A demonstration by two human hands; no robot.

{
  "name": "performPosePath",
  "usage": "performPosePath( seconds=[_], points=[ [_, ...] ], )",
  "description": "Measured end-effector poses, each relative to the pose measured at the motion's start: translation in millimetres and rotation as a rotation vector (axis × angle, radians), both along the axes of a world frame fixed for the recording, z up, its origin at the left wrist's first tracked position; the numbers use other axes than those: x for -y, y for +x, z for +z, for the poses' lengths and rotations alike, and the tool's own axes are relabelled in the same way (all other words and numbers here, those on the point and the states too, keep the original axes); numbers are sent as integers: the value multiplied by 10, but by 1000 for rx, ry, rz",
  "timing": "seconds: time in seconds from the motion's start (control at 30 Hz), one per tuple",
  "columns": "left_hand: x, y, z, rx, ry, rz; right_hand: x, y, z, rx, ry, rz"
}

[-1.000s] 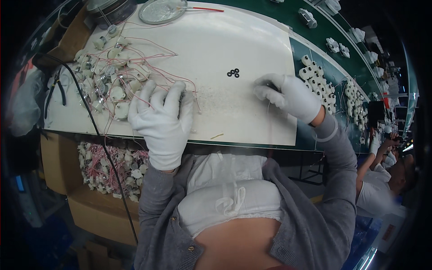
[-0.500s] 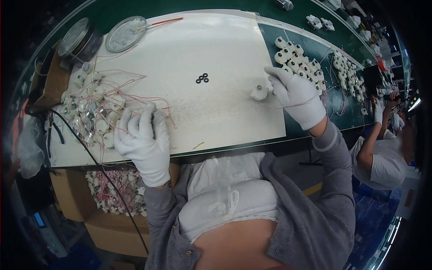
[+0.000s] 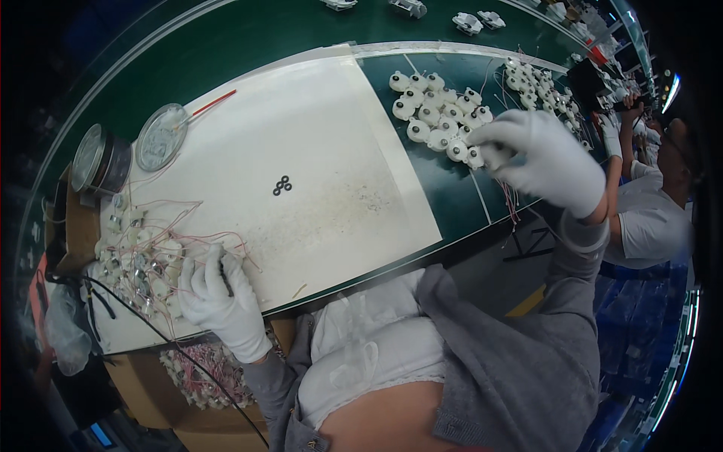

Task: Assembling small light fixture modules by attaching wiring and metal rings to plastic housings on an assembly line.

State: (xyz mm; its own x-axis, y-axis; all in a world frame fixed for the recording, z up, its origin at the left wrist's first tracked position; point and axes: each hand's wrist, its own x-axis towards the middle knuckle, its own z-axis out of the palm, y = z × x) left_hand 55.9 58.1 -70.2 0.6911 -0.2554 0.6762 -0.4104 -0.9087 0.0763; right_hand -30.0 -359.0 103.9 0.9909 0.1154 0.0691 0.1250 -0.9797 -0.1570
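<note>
My left hand (image 3: 220, 297), in a white glove with dark smudges on a finger, rests at the near side of a pile of small white motors (image 3: 139, 264) with thin red and white wires. Its fingers are apart. On the right, my gloved right hand (image 3: 546, 162) curls thumb and fingers around a small white motor, mostly hidden and blurred, at the near right end of a cluster of white motors (image 3: 429, 114). Those stand close together on the green mat, dark round tops up. Several black rings (image 3: 282, 185) lie on the white sheet (image 3: 324, 135).
A clear dish (image 3: 162, 139) with a red stick and a round tub (image 3: 90, 162) stand far left. Below the table's left edge, a cardboard box (image 3: 143, 392) holds wired parts. More motors (image 3: 538, 84) sit farther right, near a co-worker (image 3: 651, 215).
My right hand has moved right, from the sheet to the motor cluster, and the lone motor has left the sheet. The view has turned right. My left hand stays by the pile.
</note>
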Motion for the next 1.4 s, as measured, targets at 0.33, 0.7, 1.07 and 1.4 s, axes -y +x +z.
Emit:
performPosePath(
  seconds=[0.33, 0.7, 1.07, 1.4],
  points=[
    [43, 8, -3, 34, 8, -6, 1738, 1053, -713, 62, -153, -7],
    [20, -16, -15, 7, 36, 32, 1564, 1256, -827, -223, 194, -97],
    [139, -49, 238, -19, 206, 109, 1533, 1247, -911, -260, 209, -248],
    [101, 118, 435, -117, 239, -132, 1708, 1220, -1075, -83, 222, -120]
  ],
)
